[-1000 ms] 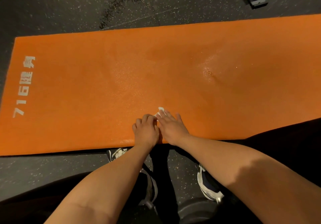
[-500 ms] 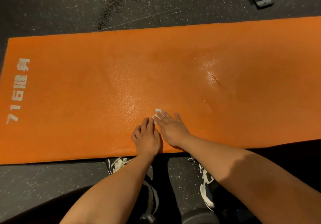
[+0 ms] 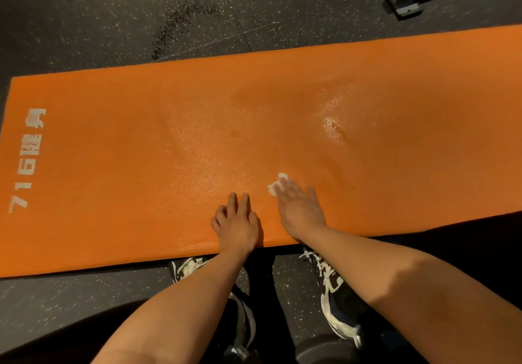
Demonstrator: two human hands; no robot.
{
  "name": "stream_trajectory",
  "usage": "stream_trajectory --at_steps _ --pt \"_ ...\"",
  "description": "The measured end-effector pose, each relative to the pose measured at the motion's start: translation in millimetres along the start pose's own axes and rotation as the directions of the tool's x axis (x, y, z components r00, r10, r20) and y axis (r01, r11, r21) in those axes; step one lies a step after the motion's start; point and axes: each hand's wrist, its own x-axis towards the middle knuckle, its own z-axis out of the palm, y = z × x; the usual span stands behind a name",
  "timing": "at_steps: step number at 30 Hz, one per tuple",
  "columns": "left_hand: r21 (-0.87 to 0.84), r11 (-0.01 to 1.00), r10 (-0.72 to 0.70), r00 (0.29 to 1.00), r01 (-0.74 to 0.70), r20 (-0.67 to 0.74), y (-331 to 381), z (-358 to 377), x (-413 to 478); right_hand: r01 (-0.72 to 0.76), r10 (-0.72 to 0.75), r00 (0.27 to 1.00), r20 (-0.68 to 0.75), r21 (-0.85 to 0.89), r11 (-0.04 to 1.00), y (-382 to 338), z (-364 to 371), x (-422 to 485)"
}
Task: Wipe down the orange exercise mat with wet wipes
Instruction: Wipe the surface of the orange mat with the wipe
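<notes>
Both hands have drawn apart since the earlier view: they lay side by side and touching, and now a strip of bare mat shows between them. On the near edge of the orange exercise mat (image 3: 141, 180) the left hand (image 3: 237, 224) rests holding nothing, two fingers straight and the others loosely bent. The right hand (image 3: 300, 208) lies flat with its fingers (image 3: 292, 190) extended, pressing the white wet wipe (image 3: 276, 185) onto the mat; only a crumpled corner of the wipe shows beyond the fingertips. The mat's long axis runs left to right across the view, on the dark speckled floor (image 3: 84, 24), with white lettering (image 3: 26, 160) at its left end. A glistening wet patch (image 3: 336, 129) lies ahead and to the right of the right hand's fingertips, well apart from the left hand. Judging from this, the right hand is the nearer one, and the next stroke probably runs away from the body and rightward along the mat.
</notes>
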Motion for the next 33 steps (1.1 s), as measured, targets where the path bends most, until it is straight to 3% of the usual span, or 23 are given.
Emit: stream_trajectory --at_steps 2,4,6,11,13,16,17,23,25,29,31,33 --pt "0.037 0.999 0.002 1.0 -0.002 0.007 3.0 0.2 -1.0 -0.178 0.178 0.984 -0.007 0.022 0.984 16.8 -6.8 1.1" --pt "0.056 0.998 -0.005 1.0 0.005 0.013 6.3 -0.4 -1.3 -0.24 0.241 0.971 0.006 0.069 0.968 16.8 -8.3 0.1" --pt "0.061 0.998 -0.007 1.0 0.006 0.023 8.6 -2.4 -1.7 -0.188 0.186 0.982 0.028 0.103 0.977 0.9 -5.6 -3.5" --pt "0.036 0.999 -0.006 1.0 0.004 0.03 7.2 -5.4 -1.6 0.152 -0.156 0.983 0.093 0.051 0.987 -23.8 -1.2 -4.7" --pt "0.025 1.0 0.002 1.0 -0.002 0.02 6.1 -6.7 0.2 0.125 -0.127 0.99 0.064 0.031 0.992 -15.4 -5.4 6.4" --pt "0.019 1.0 0.003 1.0 -0.002 -0.01 5.4 -6.3 4.8 -0.181 0.176 0.983 0.055 0.112 0.977 -5.8 -13.5 23.2" --pt "0.013 1.0 -0.003 1.0 0.004 -0.027 5.7 -6.7 6.6 -0.22 0.212 0.974 0.079 0.114 0.969 -9.4 -14.7 27.8" --pt "-0.043 0.999 -0.019 0.997 0.016 -0.068 6.7 -11.1 31.2 0.152 -0.158 0.974 0.163 0.044 0.987 -48.7 -9.6 44.0" --pt "-0.035 0.999 -0.038 0.996 0.035 -0.08 4.0 -15.5 41.2 0.125 -0.127 0.985 0.115 0.022 0.992 -34.6 -12.4 57.0" --pt "-0.027 0.998 -0.052 0.995 0.05 -0.081 -0.6 -23.0 58.9 -0.216 0.215 0.976 0.024 0.13 0.968 -12.6 -19.8 79.2" --pt "-0.032 0.998 -0.049 0.996 0.046 -0.074 -1.3 -24.0 66.4 -0.181 0.181 0.983 0.014 0.137 0.974 -24.5 -18.2 82.7" --pt "-0.055 0.997 -0.057 0.996 0.053 -0.065 -2.7 -21.7 70.2 0.011 -0.015 0.999 0.038 0.109 0.994 -43.2 -11.7 80.4"
